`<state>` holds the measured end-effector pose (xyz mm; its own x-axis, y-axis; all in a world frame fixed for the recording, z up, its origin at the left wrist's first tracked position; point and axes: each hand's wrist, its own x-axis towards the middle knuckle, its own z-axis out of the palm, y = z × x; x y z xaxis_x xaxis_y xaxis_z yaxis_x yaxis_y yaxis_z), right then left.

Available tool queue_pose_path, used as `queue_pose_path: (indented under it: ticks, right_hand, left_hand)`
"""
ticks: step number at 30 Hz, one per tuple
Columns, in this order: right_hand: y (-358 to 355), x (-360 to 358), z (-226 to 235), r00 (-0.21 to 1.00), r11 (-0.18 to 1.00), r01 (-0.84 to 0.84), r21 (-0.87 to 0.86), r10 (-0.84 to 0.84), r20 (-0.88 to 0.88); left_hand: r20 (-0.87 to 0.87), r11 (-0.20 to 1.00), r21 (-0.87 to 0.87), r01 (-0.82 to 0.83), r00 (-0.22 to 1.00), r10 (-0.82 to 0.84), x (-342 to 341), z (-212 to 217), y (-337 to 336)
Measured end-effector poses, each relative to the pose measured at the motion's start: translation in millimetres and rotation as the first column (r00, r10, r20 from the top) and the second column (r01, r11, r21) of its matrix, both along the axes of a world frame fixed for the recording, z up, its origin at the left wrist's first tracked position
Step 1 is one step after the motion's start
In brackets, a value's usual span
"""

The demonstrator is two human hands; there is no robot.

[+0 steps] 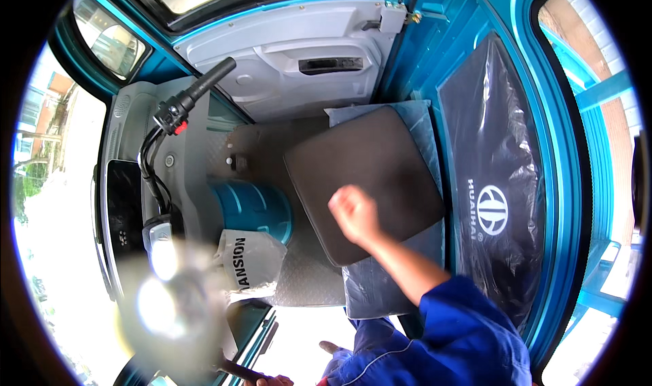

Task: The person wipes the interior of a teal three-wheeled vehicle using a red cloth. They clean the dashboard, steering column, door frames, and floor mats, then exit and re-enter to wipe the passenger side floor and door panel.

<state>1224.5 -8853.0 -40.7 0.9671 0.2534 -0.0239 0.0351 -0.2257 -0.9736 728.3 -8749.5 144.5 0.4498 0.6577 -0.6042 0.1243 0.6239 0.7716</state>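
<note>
My right hand (353, 213) reaches in from the lower right on a blue-sleeved arm (468, 332). Its fingers are curled into a fist that rests on the dark brown seat cushion (380, 162) of a small blue cabin vehicle. Nothing shows inside the fist. The cushion lies on a seat base wrapped in clear plastic (370, 287). My left hand (272, 380) barely shows at the lower edge, next to a dark bar (238, 370); its grip is cut off by the rim.
A handlebar with a black grip (210, 77) and a red switch stands at the left above a blue steering column (248, 206). A white printed bag (251, 260) lies on the checker-plate floor (305, 277). A plastic-wrapped dark backrest (496, 182) is right, the grey far door panel (299, 53) ahead.
</note>
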Motion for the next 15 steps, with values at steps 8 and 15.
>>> queue_pose_path:
  ticks: [8, 15]
  right_hand:
    - [-40, -268, -9, 0.099, 0.261, -0.918, 0.3, 0.881, -0.464]
    - [-58, -271, 4, -0.569, 0.487, -0.331, 0.808, 0.58, -0.583]
  left_hand:
    - [-0.095, 0.998, 0.015, -0.063, 0.993, 0.064, -19, -72, -41]
    - [0.074, 0.999, 0.017, -0.045, 0.996, 0.044, 8, -83, -60]
